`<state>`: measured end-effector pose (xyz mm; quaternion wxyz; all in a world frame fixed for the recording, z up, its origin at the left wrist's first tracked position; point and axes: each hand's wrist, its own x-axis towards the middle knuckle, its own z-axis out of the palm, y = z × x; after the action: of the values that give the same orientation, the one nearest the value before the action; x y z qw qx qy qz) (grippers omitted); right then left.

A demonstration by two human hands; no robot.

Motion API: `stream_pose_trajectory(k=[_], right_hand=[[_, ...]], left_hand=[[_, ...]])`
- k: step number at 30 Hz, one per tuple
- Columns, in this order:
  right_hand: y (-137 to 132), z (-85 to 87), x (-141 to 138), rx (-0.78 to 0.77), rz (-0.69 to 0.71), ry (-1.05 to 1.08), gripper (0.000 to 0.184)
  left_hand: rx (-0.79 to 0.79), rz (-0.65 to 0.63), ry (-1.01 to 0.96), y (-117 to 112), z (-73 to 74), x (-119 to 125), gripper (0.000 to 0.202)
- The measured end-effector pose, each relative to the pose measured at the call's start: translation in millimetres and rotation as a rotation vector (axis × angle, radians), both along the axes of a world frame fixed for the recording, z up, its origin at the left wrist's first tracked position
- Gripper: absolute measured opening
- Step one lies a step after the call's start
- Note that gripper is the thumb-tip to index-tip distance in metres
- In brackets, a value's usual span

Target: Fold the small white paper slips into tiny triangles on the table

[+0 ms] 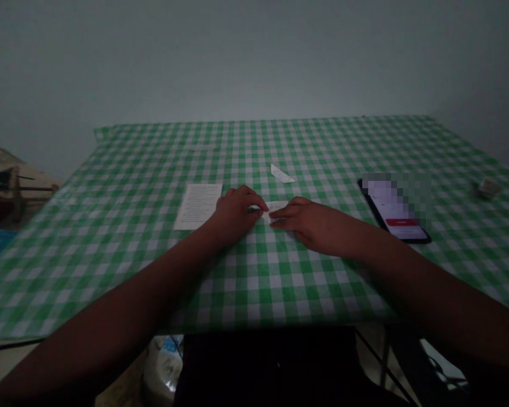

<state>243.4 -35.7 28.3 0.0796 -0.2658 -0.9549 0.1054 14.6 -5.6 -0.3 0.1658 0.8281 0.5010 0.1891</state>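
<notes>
On a table with a green and white checked cloth (152, 169), both my hands meet over a small white piece of paper (275, 207). My left hand (234, 212) has its fingers curled and pinches the paper's left end. My right hand (311, 224) lies low on the cloth, fingers pressed together on the paper's right end. Much of the paper is hidden under the fingers.
A printed white sheet (198, 205) lies left of my left hand. A small folded white scrap (281, 174) rests farther back. A phone with a lit screen (393, 211) lies to the right, and a small grey object (488, 188) sits near the right edge.
</notes>
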Motion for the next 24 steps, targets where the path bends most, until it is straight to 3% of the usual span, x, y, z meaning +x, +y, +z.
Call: stream_pose_trajectory(k=[6, 12, 18, 24], right_hand=[[1, 2.5, 0, -0.020, -0.001, -0.003, 0.044], [3, -1.2, 2, -0.042, -0.008, 0.052, 0.044], [2, -2.5, 0, -0.021, 0.005, 0.042, 0.045], [8, -5.1, 3, -0.079, -0.017, 0.143, 0.044]], left_hand=[[0.034, 0.007, -0.013, 3, -0.9, -2, 0.032], [0.094, -0.007, -0.020, -1, 0.5, -3, 0.029], [0.136, -0.099, 0.049, -10, 3.1, 0, 0.020], [0.131, -0.083, 0.073, -12, 1.6, 0, 0.019]])
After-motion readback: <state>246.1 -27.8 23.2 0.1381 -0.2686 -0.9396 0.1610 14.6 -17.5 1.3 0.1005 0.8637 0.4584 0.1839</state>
